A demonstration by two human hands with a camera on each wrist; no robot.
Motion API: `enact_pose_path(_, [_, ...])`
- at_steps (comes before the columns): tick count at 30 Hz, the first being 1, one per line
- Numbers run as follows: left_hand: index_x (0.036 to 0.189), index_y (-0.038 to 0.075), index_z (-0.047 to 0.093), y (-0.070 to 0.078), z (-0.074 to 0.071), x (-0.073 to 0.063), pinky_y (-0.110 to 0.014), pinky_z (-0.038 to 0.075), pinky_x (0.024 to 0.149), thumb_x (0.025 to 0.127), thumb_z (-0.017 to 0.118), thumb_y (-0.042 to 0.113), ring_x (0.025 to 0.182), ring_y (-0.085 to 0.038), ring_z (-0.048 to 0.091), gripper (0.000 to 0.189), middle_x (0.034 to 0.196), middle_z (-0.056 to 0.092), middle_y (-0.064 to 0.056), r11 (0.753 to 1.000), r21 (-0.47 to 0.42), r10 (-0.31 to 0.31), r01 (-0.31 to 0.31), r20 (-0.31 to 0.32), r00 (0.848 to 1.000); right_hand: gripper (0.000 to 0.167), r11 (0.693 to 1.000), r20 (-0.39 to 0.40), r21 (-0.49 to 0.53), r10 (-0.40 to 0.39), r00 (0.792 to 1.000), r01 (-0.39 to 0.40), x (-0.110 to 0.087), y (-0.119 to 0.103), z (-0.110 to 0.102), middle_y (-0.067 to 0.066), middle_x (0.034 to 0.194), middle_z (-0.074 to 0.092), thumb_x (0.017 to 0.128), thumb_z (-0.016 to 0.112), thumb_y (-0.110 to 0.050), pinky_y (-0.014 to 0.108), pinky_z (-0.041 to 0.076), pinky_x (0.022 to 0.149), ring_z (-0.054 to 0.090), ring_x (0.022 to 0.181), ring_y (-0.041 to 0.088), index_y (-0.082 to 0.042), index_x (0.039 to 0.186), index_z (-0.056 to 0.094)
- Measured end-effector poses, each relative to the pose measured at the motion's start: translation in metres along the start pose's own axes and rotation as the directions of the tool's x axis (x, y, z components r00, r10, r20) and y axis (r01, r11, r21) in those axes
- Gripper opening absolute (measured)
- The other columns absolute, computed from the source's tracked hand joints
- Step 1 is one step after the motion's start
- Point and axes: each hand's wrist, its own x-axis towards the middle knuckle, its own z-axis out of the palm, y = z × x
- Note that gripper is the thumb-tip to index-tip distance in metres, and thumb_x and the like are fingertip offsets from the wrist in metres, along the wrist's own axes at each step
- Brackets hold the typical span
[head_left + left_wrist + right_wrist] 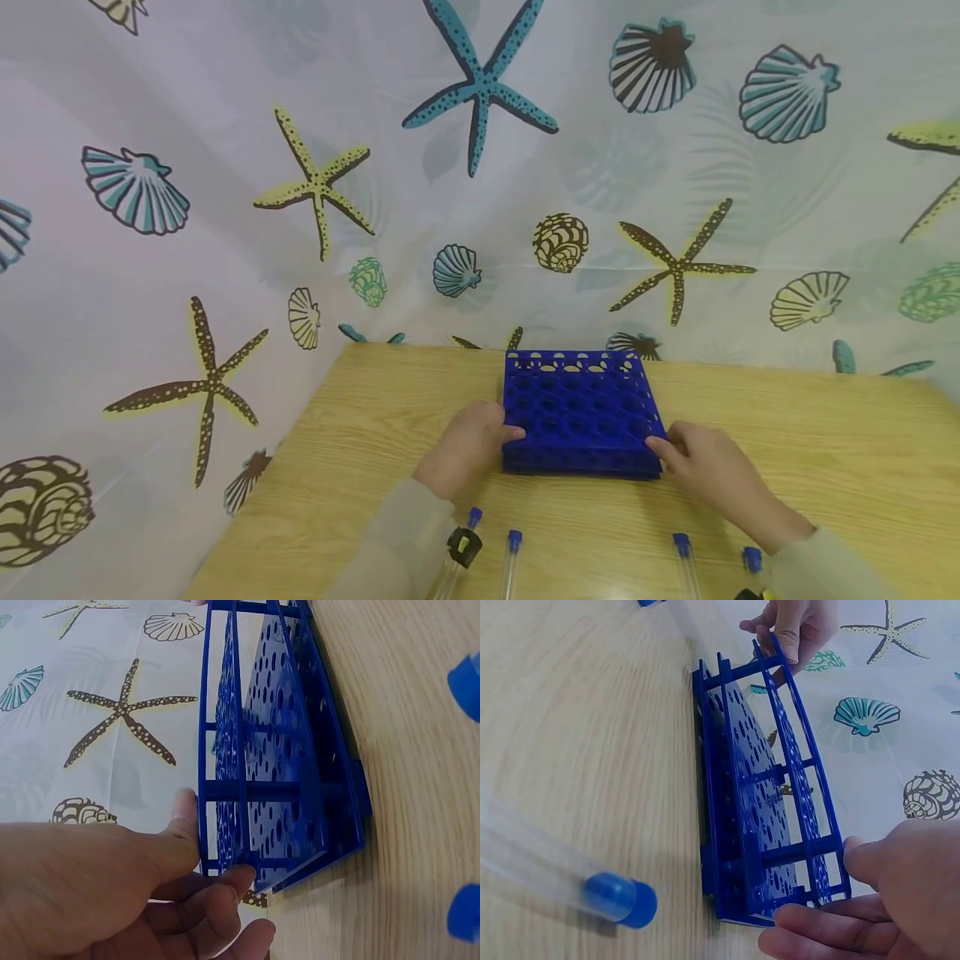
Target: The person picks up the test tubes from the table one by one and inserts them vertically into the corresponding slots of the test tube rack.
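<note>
A blue plastic test tube rack [577, 461] with rows of round holes sits between my two hands on the wooden table. My left hand [471, 442] grips its left end, the thumb over the top edge and the fingers at the side. At the other end my right hand [708, 462] holds the rack in the same way. In the left wrist view, the rack's tiers [281, 791] show side on, with the left hand [142, 892] at the top tier. The right wrist view shows the right hand [877, 900] pinching the top tier. No tubes are visible in the holes.
Several clear test tubes with blue caps lie on the table in front of the rack, including one near the left forearm [509, 571] and one near the right [686, 567]. A curtain [480, 217] printed with shells and starfish hangs behind and left of the table [390, 392].
</note>
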Motion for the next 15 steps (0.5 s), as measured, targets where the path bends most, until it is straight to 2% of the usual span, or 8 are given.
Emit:
enact_pose_path(6, [0.075, 0.004, 0.058, 0.008, 0.004, 0.002, -0.028, 0.041, 0.062, 0.099, 0.059, 0.03, 0.066, -0.016, 0.043, 0.035, 0.073, 0.051, -0.001, 0.999, 0.032, 0.015, -0.016, 0.024, 1.0, 0.036, 0.999, -0.015, -0.042, 0.01, 1.0, -0.01, -0.013, 0.007, -0.003, -0.004, 0.058, 0.045, 0.101, 0.057, -0.034, 0.025, 0.029, 0.047, 0.037, 0.05, 0.011, -0.012, 0.072, 0.054])
enact_pose_path(11, [0.075, 0.005, 0.058, 0.014, 0.007, 0.002, -0.029, 0.043, 0.064, 0.098, 0.061, 0.032, 0.067, -0.016, 0.044, 0.035, 0.074, 0.051, -0.002, 0.999, 0.033, 0.035, -0.036, 0.034, 0.999, 0.038, 0.998, -0.004, -0.059, 0.033, 0.999, -0.034, -0.022, 0.013, -0.005, -0.003, 0.059, 0.045, 0.102, 0.055, -0.037, 0.025, 0.029, 0.048, 0.038, 0.052, 0.012, -0.011, 0.074, 0.054])
enact_pose_path(15, [0.077, 0.005, 0.062, 0.017, 0.01, 0.003, -0.03, 0.048, 0.065, 0.096, 0.062, 0.033, 0.067, -0.014, 0.047, 0.034, 0.075, 0.057, -0.004, 0.994, 0.088, 0.069, -0.071, 0.031, 0.997, 0.037, 0.996, -0.017, -0.079, 0.032, 0.999, -0.033, -0.03, 0.015, -0.007, -0.003, 0.058, 0.043, 0.101, 0.056, -0.037, 0.025, 0.028, 0.048, 0.037, 0.051, 0.012, -0.012, 0.073, 0.053])
